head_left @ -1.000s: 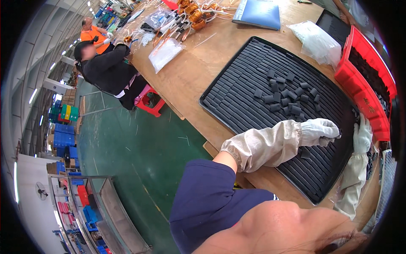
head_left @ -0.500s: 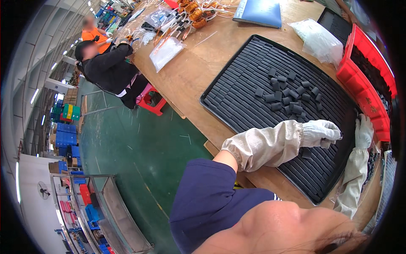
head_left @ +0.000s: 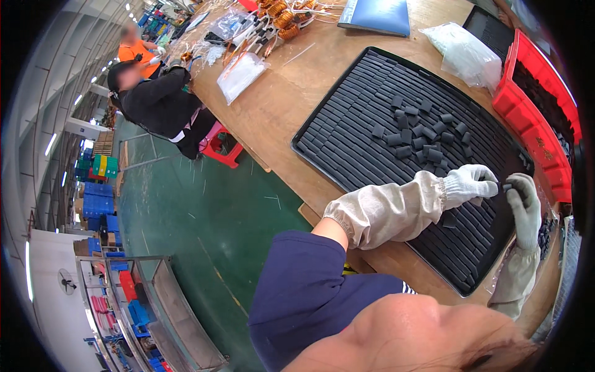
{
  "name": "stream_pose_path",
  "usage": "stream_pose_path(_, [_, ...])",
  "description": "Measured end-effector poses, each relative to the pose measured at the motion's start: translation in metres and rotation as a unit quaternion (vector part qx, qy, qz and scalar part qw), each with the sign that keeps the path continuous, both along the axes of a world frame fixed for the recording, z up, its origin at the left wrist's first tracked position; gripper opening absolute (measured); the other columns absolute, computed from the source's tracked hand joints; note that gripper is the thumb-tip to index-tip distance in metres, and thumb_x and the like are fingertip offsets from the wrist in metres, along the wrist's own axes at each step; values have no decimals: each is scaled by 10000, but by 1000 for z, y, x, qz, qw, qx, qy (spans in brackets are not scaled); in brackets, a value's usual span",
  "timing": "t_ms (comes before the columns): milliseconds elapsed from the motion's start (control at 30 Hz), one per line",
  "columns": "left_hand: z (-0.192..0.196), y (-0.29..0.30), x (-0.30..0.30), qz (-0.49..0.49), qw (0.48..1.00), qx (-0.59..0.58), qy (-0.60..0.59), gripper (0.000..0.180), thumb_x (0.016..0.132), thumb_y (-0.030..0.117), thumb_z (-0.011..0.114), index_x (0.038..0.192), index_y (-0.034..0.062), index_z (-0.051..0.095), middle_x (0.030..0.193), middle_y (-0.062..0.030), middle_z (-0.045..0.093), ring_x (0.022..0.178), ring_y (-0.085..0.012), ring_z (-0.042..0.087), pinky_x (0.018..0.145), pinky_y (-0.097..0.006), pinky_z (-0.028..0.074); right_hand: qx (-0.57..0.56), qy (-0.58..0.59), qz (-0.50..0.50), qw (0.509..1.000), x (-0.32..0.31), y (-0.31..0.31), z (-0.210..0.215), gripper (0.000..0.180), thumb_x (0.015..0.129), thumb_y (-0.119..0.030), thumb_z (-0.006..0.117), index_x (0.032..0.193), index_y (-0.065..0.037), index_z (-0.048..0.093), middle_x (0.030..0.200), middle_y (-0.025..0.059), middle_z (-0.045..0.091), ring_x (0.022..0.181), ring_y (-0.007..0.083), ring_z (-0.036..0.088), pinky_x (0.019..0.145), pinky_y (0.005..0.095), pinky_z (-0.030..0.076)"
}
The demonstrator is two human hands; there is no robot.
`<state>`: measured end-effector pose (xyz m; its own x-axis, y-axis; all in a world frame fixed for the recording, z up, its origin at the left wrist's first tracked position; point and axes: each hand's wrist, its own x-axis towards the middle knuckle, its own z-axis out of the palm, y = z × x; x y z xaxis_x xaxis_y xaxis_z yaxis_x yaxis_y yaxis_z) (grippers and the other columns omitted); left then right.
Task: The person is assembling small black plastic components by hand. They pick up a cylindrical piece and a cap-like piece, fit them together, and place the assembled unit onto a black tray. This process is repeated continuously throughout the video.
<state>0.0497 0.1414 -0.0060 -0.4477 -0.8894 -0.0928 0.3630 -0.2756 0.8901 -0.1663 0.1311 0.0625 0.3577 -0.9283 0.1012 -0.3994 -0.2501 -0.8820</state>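
Observation:
A large black tray (head_left: 538, 162) lies on the wooden table, filled with rows of short black sleeve-like pieces (head_left: 372, 93). More loose pieces (head_left: 427, 133) are heaped on top of these rows. Over the tray's right part, my left hand (head_left: 470, 185), in a white glove and pale sleeve cover, is closed with fingertips together; what it holds, if anything, is hidden. Just beside it, my right hand (head_left: 527, 208), gloved too, pinches a small black piece (head_left: 507, 186) between thumb and finger. The two hands' fingertips nearly meet. One loose piece (head_left: 449, 220) lies below my left wrist.
A red bin (head_left: 536, 133) of black pieces stands along the tray's right side. Beyond the tray are a white plastic bag (head_left: 462, 53), a blue folder (head_left: 375, 17) and copper-wound coils (head_left: 288, 25). At the far left, a person in black (head_left: 155, 102) sits by the table.
My right hand has come off the tray's right edge toward my left hand, now with a small black piece in its fingers. My left hand has shifted slightly up and left.

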Motion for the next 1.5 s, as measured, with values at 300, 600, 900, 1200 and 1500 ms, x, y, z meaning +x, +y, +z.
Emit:
stream_pose_path(300, [3,4,3,-31,999,-16,-29,425,895,358,745,1144,31,642,972,-33,650,824,-102,607,707,-268,539,-14,39,-20,999,7,13,-1,194,902,19,577,1089,16,629,1099,56,581,1016,142,573,906,274,465])
stream_pose_path(600, [14,5,8,-40,996,8,-82,431,961,364,662,1216,17,630,992,-46,643,801,-110,579,726,-273,521,-237,106,-23,965,29,27,7,262,770,44,694,1025,-9,669,1043,131,652,992,283,644,890,362,509])
stream_pose_path(900, [4,2,0,-101,992,76,4,353,969,317,679,1184,47,601,1000,-5,606,844,-69,538,731,-224,457,-211,169,-31,962,18,28,6,201,708,-33,762,880,-44,658,1015,103,660,990,307,627,867,400,498])
stream_pose_path(1200, [12,5,4,-96,986,-20,-138,373,971,346,660,1201,57,611,1059,-16,643,947,-97,590,823,-262,504,-291,199,-59,934,22,38,1,287,690,-45,770,955,-87,668,982,72,662,963,298,632,865,408,489])
stream_pose_path(1500, [14,3,4,-72,991,-41,-106,526,958,333,665,1353,14,529,1230,-76,606,1046,-133,576,904,-294,492,-333,259,-38,906,11,29,2,306,727,-46,726,1021,-113,675,952,69,668,936,295,635,855,408,478])
